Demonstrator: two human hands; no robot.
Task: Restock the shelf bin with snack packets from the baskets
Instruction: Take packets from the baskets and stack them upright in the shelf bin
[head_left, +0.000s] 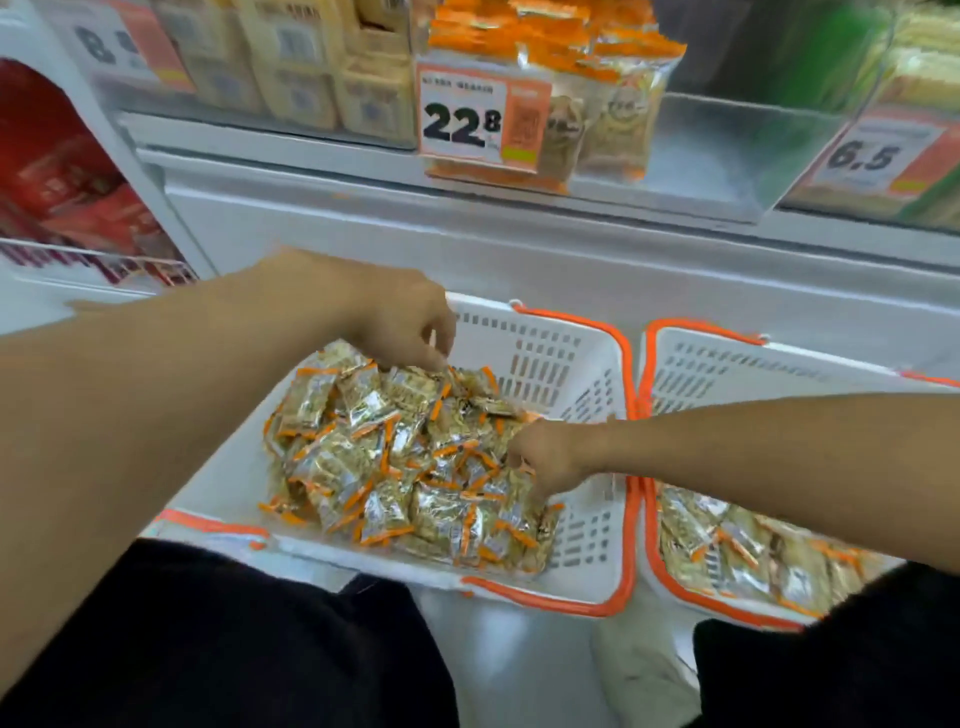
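Both hands, left hand (410, 332) and right hand (545, 457), pinch snack packets (395, 457) in the basket (587, 519); gather several flat per lift.

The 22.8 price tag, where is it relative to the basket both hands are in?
In the head view, the 22.8 price tag hangs on the clear shelf bin of orange-edged snack packets, above and behind the left basket.

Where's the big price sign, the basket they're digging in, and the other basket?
22.8 price sign (462, 122): head view, on its black digits.
Left basket (545, 358): head view, on its far slotted wall.
Right basket (727, 374): head view, on its far wall.
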